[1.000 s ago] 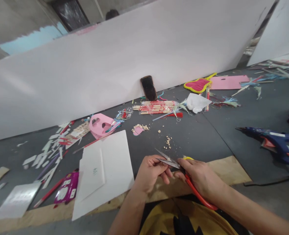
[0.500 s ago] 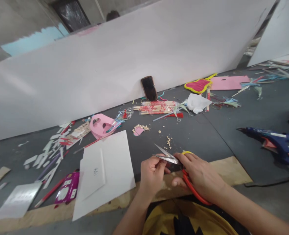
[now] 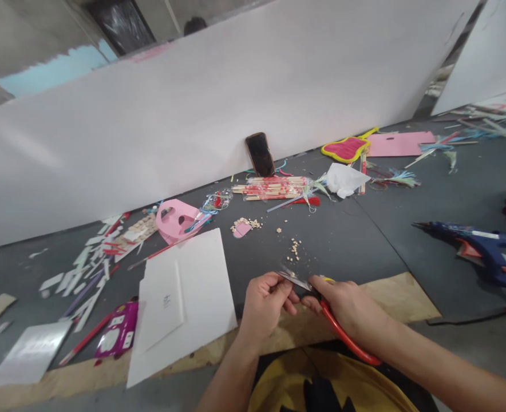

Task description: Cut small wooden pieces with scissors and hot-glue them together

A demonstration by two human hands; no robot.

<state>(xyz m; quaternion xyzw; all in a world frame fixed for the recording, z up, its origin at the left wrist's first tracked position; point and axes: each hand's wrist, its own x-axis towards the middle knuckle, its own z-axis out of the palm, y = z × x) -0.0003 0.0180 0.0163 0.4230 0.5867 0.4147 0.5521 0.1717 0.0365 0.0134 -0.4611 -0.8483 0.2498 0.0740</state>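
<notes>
My right hand (image 3: 351, 309) is wrapped round the red and yellow handles of a pair of scissors (image 3: 334, 329). Its metal blades (image 3: 295, 280) point left, nearly closed. My left hand (image 3: 267, 303) is curled in a pinch right at the blade tips, holding something too small to make out. Both hands hover over the near edge of the dark table, above a brown cardboard strip (image 3: 407, 300). Small tan bits (image 3: 295, 248) lie scattered just beyond the blades.
White sheets (image 3: 184, 292) lie left of my hands, with a purple packet (image 3: 118, 335) and paper scraps (image 3: 85, 269) further left. A blue glue gun (image 3: 478, 249) rests at the right. A pink shape (image 3: 176, 220), stick bundle (image 3: 270, 187) and phone (image 3: 259, 153) sit by the white board.
The scissor blades, open half a second ago, have closed almost fully. Both hands dropped slightly toward me.
</notes>
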